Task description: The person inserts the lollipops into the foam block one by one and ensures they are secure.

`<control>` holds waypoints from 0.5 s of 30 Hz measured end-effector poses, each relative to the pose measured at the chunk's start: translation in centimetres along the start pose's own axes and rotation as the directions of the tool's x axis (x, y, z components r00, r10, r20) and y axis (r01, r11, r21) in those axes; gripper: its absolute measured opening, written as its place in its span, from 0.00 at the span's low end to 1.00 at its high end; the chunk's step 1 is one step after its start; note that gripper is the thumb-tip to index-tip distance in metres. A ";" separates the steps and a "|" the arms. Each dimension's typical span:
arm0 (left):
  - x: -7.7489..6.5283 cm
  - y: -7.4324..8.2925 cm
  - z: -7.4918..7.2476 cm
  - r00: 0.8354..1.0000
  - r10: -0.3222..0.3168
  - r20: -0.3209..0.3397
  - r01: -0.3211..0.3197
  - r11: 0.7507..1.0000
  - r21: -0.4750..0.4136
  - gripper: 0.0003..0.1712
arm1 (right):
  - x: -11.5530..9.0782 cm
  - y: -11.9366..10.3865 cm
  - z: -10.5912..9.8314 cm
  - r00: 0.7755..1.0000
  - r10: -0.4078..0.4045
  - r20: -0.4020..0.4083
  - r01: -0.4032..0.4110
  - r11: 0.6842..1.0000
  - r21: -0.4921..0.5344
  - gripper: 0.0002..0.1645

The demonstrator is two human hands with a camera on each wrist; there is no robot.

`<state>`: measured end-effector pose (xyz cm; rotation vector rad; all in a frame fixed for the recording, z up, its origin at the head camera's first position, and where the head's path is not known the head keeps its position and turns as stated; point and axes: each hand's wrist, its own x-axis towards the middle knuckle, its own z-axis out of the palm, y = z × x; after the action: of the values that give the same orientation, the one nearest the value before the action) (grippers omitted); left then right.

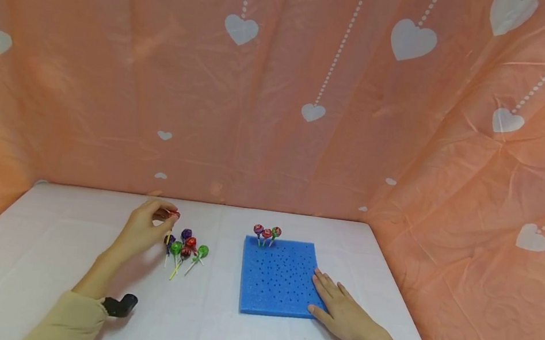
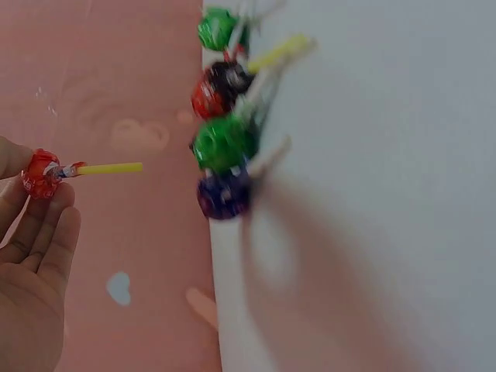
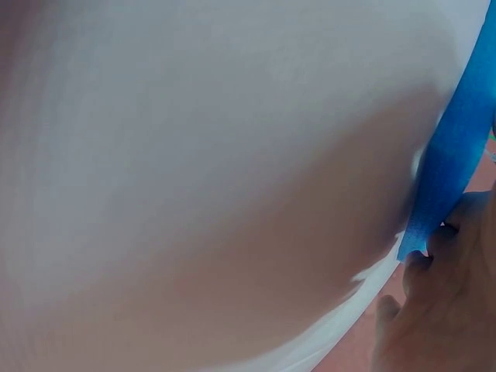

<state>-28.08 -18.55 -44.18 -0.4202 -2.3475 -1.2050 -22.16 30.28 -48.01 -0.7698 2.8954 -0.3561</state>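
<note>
Between thumb and fingers, my left hand [image 1: 143, 228] pinches the red wrapped head of a lollipop [image 2: 43, 175], its yellow stick pointing away from the palm in the left wrist view. Just beside that hand, several lollipops [image 1: 186, 253] with green, red and purple wrappers lie in a loose pile. My right hand [image 1: 343, 315] rests with fingers extended on the right edge of a blue foam block [image 1: 274, 304] dotted with small holes. Three lollipops [image 1: 267, 233] stand upright along the foam's back left edge. In the right wrist view the foam's side [image 3: 453, 155] shows by the fingers.
A white cloth [image 1: 167, 324] covers the table. Behind it and along both sides hangs an orange curtain [image 1: 264, 157] with white hearts. Dark wrist cameras [image 1: 120, 305] sit at both sleeve cuffs.
</note>
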 end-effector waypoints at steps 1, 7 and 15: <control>0.1 0.2 0.2 1.000 -0.001 0.005 0.001 1.000 -0.003 0.11 | 0.0 0.0 0.0 1.000 -0.003 0.000 0.003 1.000 0.001 0.48; 0.5 1.5 1.8 0.999 -0.007 0.033 0.008 0.999 -0.044 0.11 | 0.0 -0.1 -0.1 1.000 0.000 0.000 0.000 1.000 -0.001 0.47; 1.3 2.8 4.5 1.000 0.014 0.025 -0.010 0.986 -0.164 0.10 | 0.0 -0.2 -0.3 1.000 -0.005 0.002 0.005 1.000 0.011 0.48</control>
<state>-29.03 -13.14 -43.88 -0.5066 -2.2718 -1.4008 -22.13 30.15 -47.67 -0.7749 2.8882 -0.3711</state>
